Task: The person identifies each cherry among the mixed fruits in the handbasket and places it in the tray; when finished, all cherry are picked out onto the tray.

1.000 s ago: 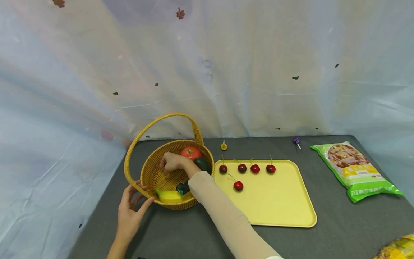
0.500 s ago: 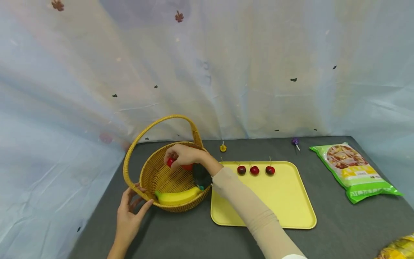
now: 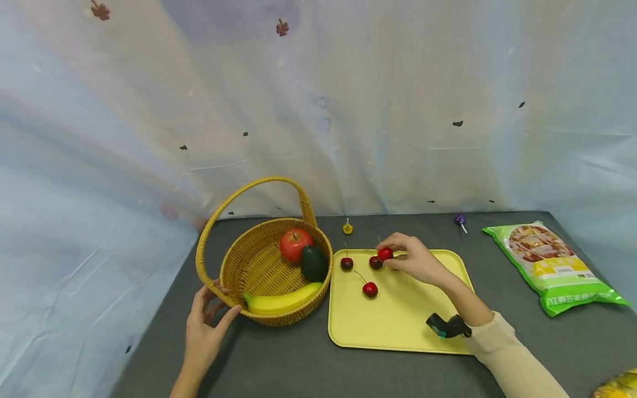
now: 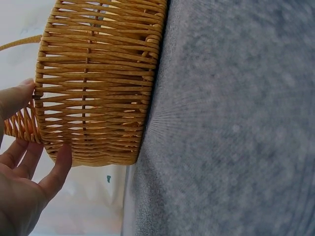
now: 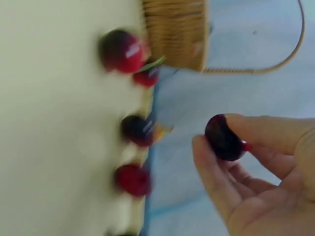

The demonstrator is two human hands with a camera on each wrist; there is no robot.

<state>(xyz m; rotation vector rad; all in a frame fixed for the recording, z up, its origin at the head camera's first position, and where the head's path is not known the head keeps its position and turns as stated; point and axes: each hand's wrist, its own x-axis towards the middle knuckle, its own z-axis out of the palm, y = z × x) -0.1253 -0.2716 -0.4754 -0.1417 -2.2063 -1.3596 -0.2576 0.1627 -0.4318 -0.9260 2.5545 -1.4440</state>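
Note:
My left hand (image 3: 205,329) grips a yellow wicker basket (image 3: 254,257) at the foot of its arched handle. In the left wrist view, that hand's fingers lie against the woven side (image 4: 98,88). Inside the basket are a banana (image 3: 283,301), a red apple-like fruit (image 3: 295,244) and a dark green avocado-like fruit (image 3: 314,263). My right hand (image 3: 418,262) pinches a dark red cherry (image 5: 222,138) between thumb and fingertips, above the yellow tray (image 3: 393,326). Several cherries lie on the tray, one nearer (image 3: 370,289) than the row along its back edge; my right hand partly hides that row.
A green-and-white food bag (image 3: 554,262) lies on the grey table at the right. Behind the tray are a yellow lollipop (image 3: 347,227) and a purple one (image 3: 460,220). Another yellow package (image 3: 619,385) shows at the bottom right corner. A pale curtain (image 3: 398,110) hangs behind.
My right hand has moved out of the basket, rightward to above the tray's back edge, carrying the cherry. The fruit in the basket is uncovered. My left hand stays on the basket.

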